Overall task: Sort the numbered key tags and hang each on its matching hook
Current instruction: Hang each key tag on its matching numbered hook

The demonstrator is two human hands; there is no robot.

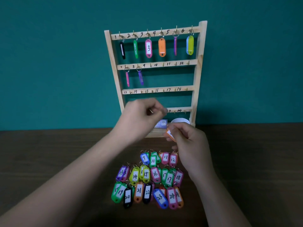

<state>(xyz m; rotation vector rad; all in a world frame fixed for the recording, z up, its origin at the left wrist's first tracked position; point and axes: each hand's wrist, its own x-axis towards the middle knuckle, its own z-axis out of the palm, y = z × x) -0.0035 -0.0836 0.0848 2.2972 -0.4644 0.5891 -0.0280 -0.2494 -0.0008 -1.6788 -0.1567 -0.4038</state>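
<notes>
A wooden rack with numbered hooks stands against the teal wall. Tags hang on hooks 1 to 8, among them the pink tag 3 and the orange tag on hook 4. Several loose numbered tags, 9 to 24, lie in rows on the dark table. My right hand pinches an orange tag just above the rows. My left hand is raised in front of the rack's lower rails, fingers curled, thumb and forefinger pinched; what it pinches is blurred.
A white round container and a small blue box sit on the rack's base shelf behind my hands. The dark wooden table stretches left and right of the tag rows.
</notes>
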